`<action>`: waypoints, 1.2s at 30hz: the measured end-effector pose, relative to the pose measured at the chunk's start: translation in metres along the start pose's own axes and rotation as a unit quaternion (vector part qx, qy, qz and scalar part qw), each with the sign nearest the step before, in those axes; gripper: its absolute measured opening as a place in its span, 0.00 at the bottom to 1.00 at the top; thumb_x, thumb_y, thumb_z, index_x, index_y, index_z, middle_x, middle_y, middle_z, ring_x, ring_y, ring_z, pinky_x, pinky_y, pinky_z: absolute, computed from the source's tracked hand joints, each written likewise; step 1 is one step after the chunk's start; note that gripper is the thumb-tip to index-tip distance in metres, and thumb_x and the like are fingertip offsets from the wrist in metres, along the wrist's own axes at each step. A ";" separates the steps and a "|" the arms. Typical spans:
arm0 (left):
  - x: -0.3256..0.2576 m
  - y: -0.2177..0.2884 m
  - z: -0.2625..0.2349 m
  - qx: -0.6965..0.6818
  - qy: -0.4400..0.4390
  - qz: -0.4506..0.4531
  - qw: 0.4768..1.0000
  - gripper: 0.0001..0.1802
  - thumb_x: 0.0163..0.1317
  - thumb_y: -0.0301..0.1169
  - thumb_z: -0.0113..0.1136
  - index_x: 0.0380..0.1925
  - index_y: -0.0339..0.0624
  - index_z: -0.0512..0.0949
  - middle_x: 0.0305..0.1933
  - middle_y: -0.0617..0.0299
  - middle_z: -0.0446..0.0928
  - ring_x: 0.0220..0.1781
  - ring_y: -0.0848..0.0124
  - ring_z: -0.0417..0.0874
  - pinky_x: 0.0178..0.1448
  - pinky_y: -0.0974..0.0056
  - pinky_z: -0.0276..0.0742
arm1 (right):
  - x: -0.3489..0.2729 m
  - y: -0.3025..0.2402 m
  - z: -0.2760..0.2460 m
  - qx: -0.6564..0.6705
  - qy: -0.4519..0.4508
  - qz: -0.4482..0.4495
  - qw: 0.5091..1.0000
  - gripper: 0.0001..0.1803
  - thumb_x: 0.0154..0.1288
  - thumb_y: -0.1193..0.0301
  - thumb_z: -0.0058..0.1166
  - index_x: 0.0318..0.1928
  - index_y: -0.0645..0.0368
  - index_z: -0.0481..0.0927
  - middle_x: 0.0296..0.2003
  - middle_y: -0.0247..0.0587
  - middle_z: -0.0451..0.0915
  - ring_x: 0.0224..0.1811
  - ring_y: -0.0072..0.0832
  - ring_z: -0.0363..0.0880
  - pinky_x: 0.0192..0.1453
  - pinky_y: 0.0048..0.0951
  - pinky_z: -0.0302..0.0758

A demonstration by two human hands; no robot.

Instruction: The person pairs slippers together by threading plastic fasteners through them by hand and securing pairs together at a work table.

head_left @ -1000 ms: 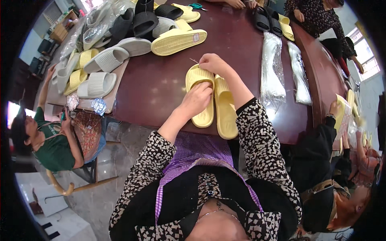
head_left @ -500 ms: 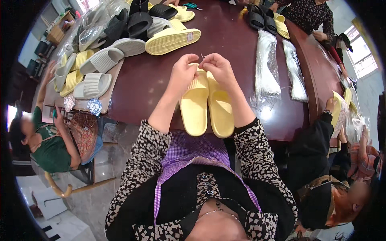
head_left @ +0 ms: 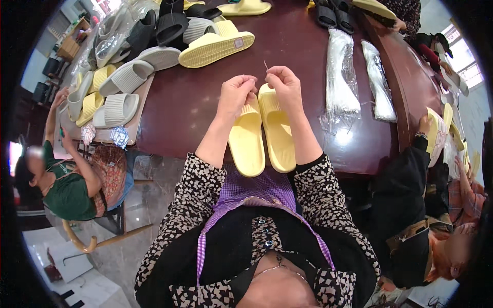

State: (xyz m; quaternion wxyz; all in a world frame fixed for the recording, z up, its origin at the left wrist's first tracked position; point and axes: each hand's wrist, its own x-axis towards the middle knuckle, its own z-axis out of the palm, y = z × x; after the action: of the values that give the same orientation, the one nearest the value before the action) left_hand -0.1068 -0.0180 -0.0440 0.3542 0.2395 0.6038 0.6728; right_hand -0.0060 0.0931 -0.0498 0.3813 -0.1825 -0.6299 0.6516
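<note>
A pair of yellow slide slippers lies side by side at the table's near edge, the left slipper [head_left: 247, 149] and the right slipper [head_left: 279, 141] with their toes pointing away from me. My left hand [head_left: 237, 96] is closed in a pinch over the left slipper's toe; whatever it may hold is too small to make out. Between the thumb and fingers of my right hand [head_left: 285, 88] is a thin, needle-like stick [head_left: 265, 65], its end poking up above the fingertips. This hand is over the right slipper's strap.
Grey, black and yellow slides are heaped at the far left, a yellow slide [head_left: 218, 49] nearest me. Two bundles of clear plastic bags, one larger bundle [head_left: 341, 77] and a narrower bundle [head_left: 378, 84], lie right on the dark red table [head_left: 185, 118]. Co-workers sit on both sides.
My hands have drawn apart, and more of the thin stick shows in the right one. The pair of slippers has shifted slightly left. Across the table, other slides have moved.
</note>
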 end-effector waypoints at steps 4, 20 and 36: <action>-0.002 -0.005 -0.002 -0.044 -0.010 0.023 0.999 0.10 0.65 0.27 0.53 0.42 0.35 0.80 0.29 0.67 0.76 0.25 0.83 0.73 0.28 0.78 0.68 | -0.005 0.002 0.003 -0.027 -0.045 -0.013 0.999 0.05 0.62 0.79 0.53 0.38 0.64 0.79 0.31 0.29 0.79 0.32 0.13 0.74 0.37 0.16 0.71; -0.003 -0.006 -0.003 -0.073 -0.065 0.057 0.994 0.08 0.67 0.28 0.48 0.43 0.37 0.73 0.27 0.66 0.75 0.26 0.81 0.72 0.31 0.77 0.69 | -0.013 0.001 0.005 -0.082 -0.016 -0.050 0.995 0.05 0.60 0.78 0.55 0.36 0.64 0.81 0.27 0.25 0.78 0.29 0.10 0.71 0.34 0.15 0.69; -0.003 -0.006 -0.007 -0.114 -0.073 0.037 0.990 0.02 0.66 0.27 0.51 0.36 0.42 0.73 0.24 0.67 0.74 0.23 0.83 0.71 0.27 0.78 0.66 | -0.015 0.004 0.005 -0.127 -0.013 -0.054 0.990 0.04 0.59 0.77 0.54 0.33 0.65 0.80 0.25 0.27 0.78 0.28 0.12 0.72 0.33 0.17 0.70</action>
State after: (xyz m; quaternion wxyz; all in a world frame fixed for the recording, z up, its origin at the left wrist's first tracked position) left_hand -0.1092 -0.0253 -0.0505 0.3972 0.2684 0.4862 0.7307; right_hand -0.0010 0.0787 -0.0566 0.3815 -0.1869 -0.7215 0.5467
